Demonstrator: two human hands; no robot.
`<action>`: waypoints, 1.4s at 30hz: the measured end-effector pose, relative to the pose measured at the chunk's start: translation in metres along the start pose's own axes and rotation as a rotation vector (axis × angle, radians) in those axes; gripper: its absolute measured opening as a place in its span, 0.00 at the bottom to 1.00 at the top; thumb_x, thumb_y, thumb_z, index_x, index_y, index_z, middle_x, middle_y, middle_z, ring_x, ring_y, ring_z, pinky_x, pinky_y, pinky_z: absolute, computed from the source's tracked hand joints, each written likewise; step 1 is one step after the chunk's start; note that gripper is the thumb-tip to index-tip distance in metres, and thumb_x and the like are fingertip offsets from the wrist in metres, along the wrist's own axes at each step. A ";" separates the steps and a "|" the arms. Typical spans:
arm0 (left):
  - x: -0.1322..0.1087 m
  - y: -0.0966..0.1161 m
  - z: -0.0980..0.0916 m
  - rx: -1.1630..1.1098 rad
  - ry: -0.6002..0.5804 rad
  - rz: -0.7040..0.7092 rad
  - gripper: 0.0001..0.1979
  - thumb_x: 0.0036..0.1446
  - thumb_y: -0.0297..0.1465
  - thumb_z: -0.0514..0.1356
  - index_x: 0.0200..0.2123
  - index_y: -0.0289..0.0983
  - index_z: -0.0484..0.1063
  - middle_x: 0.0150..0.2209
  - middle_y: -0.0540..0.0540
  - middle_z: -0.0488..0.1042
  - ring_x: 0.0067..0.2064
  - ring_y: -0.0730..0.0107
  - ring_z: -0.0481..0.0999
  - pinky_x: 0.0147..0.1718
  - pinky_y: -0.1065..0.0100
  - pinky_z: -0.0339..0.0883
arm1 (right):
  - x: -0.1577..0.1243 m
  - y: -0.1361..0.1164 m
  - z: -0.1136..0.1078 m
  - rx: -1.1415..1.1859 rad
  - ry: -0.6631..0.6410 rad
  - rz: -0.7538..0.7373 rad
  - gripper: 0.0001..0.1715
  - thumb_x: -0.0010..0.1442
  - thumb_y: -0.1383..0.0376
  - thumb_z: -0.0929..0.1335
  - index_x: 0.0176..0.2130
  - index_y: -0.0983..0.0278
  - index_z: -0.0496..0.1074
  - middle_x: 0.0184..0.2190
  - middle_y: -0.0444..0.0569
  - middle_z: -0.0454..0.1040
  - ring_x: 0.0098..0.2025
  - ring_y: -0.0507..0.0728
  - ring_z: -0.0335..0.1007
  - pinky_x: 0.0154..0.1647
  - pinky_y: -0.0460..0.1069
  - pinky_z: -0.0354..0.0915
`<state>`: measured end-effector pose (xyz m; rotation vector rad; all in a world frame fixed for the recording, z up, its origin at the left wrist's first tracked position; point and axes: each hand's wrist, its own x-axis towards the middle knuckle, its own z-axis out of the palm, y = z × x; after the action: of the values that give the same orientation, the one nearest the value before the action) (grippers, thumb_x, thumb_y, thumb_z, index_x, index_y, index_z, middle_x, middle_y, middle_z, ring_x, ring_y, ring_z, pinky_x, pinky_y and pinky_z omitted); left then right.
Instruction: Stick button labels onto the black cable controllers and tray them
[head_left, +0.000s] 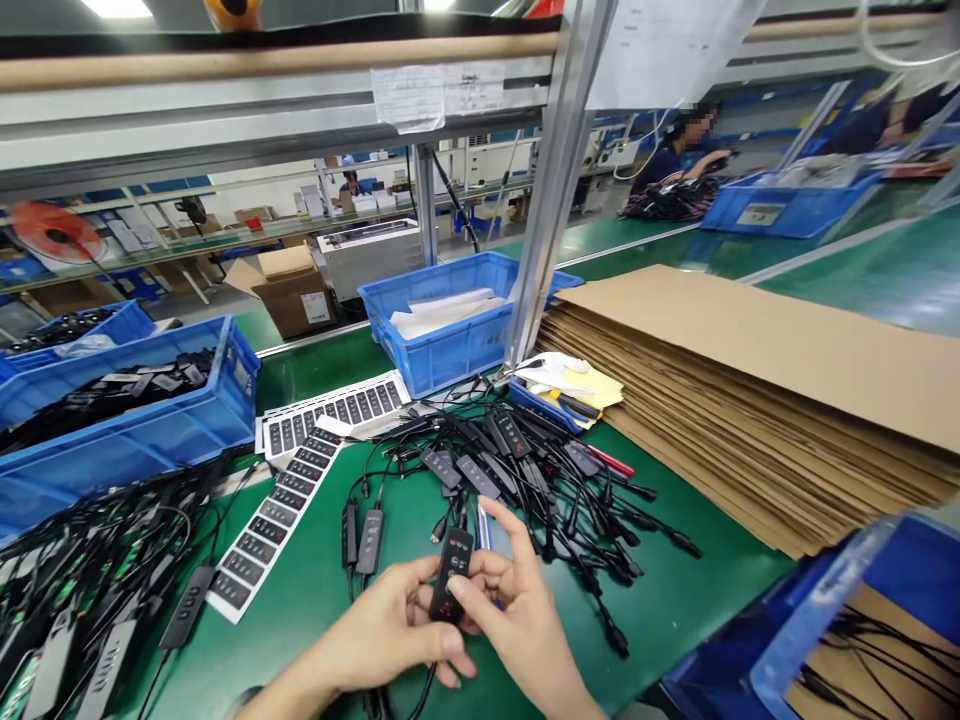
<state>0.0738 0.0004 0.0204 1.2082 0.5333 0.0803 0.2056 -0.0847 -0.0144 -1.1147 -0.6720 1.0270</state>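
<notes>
Near the bottom centre, a black controller with small button markings and a cable is held between both hands. My left hand grips its lower left side, thumb across the bottom end. My right hand holds it from the right, thumb on its face and index finger raised. A blue and white item, partly hidden, is beside the right hand. Two more controllers lie just left. A sheet strip of dark labels runs diagonally on the green table, and a pile of cabled controllers lies beyond the hands.
Blue bins stand at the left, back centre and lower right. Stacked cardboard sheets are at the right. A metal post rises behind the pile. More cabled units fill the left side. A person sits farther back.
</notes>
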 end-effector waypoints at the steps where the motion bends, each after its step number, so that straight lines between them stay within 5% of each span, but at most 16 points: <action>1: 0.000 -0.003 0.005 -0.037 0.015 -0.010 0.39 0.44 0.49 0.70 0.55 0.34 0.67 0.34 0.42 0.77 0.31 0.66 0.80 0.28 0.71 0.73 | -0.001 -0.001 0.002 -0.011 -0.004 0.006 0.42 0.57 0.60 0.70 0.63 0.58 0.47 0.25 0.41 0.73 0.24 0.53 0.70 0.26 0.46 0.65; 5: -0.001 -0.009 0.014 -0.137 0.068 -0.019 0.35 0.46 0.44 0.71 0.54 0.33 0.68 0.30 0.44 0.77 0.27 0.66 0.80 0.24 0.74 0.73 | -0.006 -0.004 0.001 -0.139 -0.024 0.004 0.47 0.54 0.63 0.72 0.65 0.59 0.48 0.27 0.40 0.72 0.24 0.51 0.66 0.26 0.46 0.62; 10: -0.007 -0.023 0.014 -0.236 0.041 -0.036 0.51 0.43 0.38 0.74 0.65 0.39 0.52 0.27 0.48 0.78 0.25 0.65 0.80 0.22 0.74 0.73 | -0.006 -0.005 -0.001 -0.132 -0.156 0.149 0.47 0.46 0.63 0.76 0.60 0.58 0.56 0.29 0.39 0.68 0.23 0.49 0.62 0.22 0.44 0.59; 15: -0.009 -0.027 0.020 -0.249 0.001 -0.071 0.47 0.43 0.42 0.73 0.62 0.35 0.55 0.32 0.40 0.80 0.23 0.68 0.80 0.20 0.75 0.71 | -0.001 -0.013 0.007 -0.185 -0.185 0.112 0.21 0.54 0.51 0.72 0.39 0.62 0.67 0.24 0.39 0.63 0.25 0.50 0.62 0.27 0.44 0.61; 19: -0.012 -0.024 0.022 -0.250 -0.030 -0.082 0.51 0.43 0.42 0.73 0.64 0.37 0.49 0.32 0.41 0.81 0.23 0.68 0.80 0.18 0.78 0.68 | 0.004 -0.014 0.010 -0.288 -0.087 0.072 0.29 0.61 0.41 0.63 0.33 0.64 0.71 0.20 0.39 0.60 0.21 0.49 0.57 0.21 0.44 0.56; 25: -0.013 -0.025 0.018 -0.254 -0.027 -0.066 0.39 0.44 0.46 0.72 0.54 0.35 0.61 0.31 0.40 0.80 0.23 0.69 0.79 0.18 0.79 0.66 | 0.002 -0.008 0.004 -0.214 -0.065 0.191 0.40 0.60 0.38 0.59 0.47 0.68 0.75 0.17 0.40 0.61 0.18 0.50 0.58 0.19 0.45 0.57; 29: -0.009 -0.031 0.017 -0.231 -0.009 -0.041 0.47 0.45 0.49 0.70 0.62 0.37 0.54 0.31 0.41 0.79 0.23 0.68 0.79 0.20 0.75 0.68 | -0.004 0.001 -0.002 -0.207 -0.127 0.128 0.39 0.60 0.48 0.67 0.64 0.62 0.62 0.28 0.44 0.69 0.27 0.53 0.66 0.29 0.47 0.66; 31: -0.011 -0.028 0.013 -0.093 0.013 -0.024 0.52 0.47 0.52 0.67 0.67 0.39 0.46 0.32 0.42 0.79 0.25 0.65 0.79 0.22 0.71 0.70 | -0.005 0.002 -0.003 -0.248 -0.205 0.114 0.44 0.59 0.54 0.68 0.69 0.60 0.51 0.34 0.47 0.73 0.34 0.55 0.69 0.37 0.50 0.68; 34: -0.021 -0.010 -0.003 0.551 0.197 0.000 0.46 0.53 0.53 0.62 0.67 0.37 0.51 0.40 0.35 0.79 0.38 0.51 0.80 0.37 0.58 0.74 | -0.004 -0.002 -0.001 -0.429 -0.285 0.098 0.43 0.62 0.58 0.64 0.70 0.61 0.46 0.40 0.50 0.75 0.41 0.59 0.71 0.46 0.54 0.67; 37: -0.034 0.011 -0.024 1.129 0.395 0.126 0.41 0.56 0.50 0.60 0.67 0.39 0.54 0.61 0.30 0.65 0.61 0.38 0.64 0.57 0.43 0.60 | -0.001 -0.007 0.005 -0.648 -0.365 0.009 0.36 0.65 0.60 0.60 0.69 0.59 0.51 0.46 0.53 0.75 0.47 0.61 0.69 0.51 0.55 0.64; 39: -0.039 0.018 -0.034 1.247 0.301 0.258 0.43 0.53 0.48 0.64 0.68 0.45 0.49 0.67 0.35 0.55 0.66 0.40 0.54 0.62 0.42 0.51 | -0.001 -0.007 0.011 -0.728 -0.431 -0.064 0.32 0.64 0.62 0.61 0.66 0.58 0.56 0.44 0.52 0.76 0.45 0.61 0.70 0.47 0.52 0.65; 42: -0.045 0.020 -0.041 1.231 0.139 0.315 0.45 0.52 0.44 0.66 0.68 0.51 0.46 0.60 0.40 0.68 0.58 0.47 0.68 0.58 0.48 0.60 | 0.000 -0.006 0.019 -0.701 -0.477 -0.111 0.20 0.62 0.63 0.66 0.54 0.58 0.66 0.30 0.43 0.74 0.32 0.55 0.69 0.35 0.47 0.64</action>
<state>0.0209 0.0281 0.0438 2.5019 0.5036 0.1072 0.1916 -0.0778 -0.0028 -1.4126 -1.5422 0.9920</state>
